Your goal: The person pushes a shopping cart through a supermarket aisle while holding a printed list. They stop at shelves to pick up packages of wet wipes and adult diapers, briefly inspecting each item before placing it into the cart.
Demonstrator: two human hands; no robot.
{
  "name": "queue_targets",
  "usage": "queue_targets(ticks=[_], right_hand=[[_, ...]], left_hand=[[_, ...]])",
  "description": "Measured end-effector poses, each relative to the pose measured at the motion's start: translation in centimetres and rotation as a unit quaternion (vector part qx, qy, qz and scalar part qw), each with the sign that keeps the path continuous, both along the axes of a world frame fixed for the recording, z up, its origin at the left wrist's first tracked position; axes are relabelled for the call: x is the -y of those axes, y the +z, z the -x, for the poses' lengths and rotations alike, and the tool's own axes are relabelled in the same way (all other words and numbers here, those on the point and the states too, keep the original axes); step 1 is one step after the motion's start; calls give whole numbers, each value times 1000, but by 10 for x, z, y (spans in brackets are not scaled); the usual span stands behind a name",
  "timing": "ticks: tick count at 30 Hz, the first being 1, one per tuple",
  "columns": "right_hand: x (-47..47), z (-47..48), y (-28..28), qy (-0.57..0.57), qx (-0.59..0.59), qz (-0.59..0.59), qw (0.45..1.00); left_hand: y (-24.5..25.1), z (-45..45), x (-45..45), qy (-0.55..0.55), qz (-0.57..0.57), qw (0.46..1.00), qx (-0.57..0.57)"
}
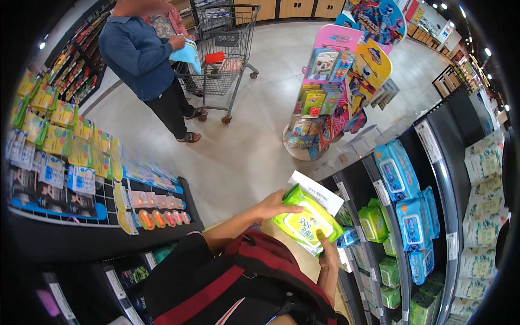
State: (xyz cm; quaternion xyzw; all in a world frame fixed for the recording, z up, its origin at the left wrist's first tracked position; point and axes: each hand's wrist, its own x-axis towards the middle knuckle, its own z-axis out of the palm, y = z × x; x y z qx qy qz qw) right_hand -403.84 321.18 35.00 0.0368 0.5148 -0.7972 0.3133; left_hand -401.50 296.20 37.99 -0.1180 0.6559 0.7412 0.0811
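A green and yellow-green pack of wet wipes (306,221) with a white lid is held between both hands in front of my body. My left hand (274,206) grips its upper left end, the thumb lying over the front. At the lower right end my right hand (328,254) has hold of it, with the thumb pressed on the lid area. A white sheet of paper (315,190) bearing writing shows behind the upper edge of the pack. The fingers under the pack are mostly hidden.
Shelves on the right hold blue wipes packs (414,223) and green wipes packs (373,223). Left is a rack of hanging blister packs (61,134). Ahead stand a toy display (325,97), a shopping cart (221,77) and a person in a blue shirt (138,57), with another person behind.
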Motion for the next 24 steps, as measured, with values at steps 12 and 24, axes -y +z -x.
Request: queue_targets(ticks=[12, 24], right_hand=[[76, 51, -6, 11, 52, -16, 998], [9, 52, -35, 14, 101, 143, 984]], left_hand=[[-10, 26, 69, 26, 122, 992, -35], [-12, 34, 59, 114, 199, 969, -96]])
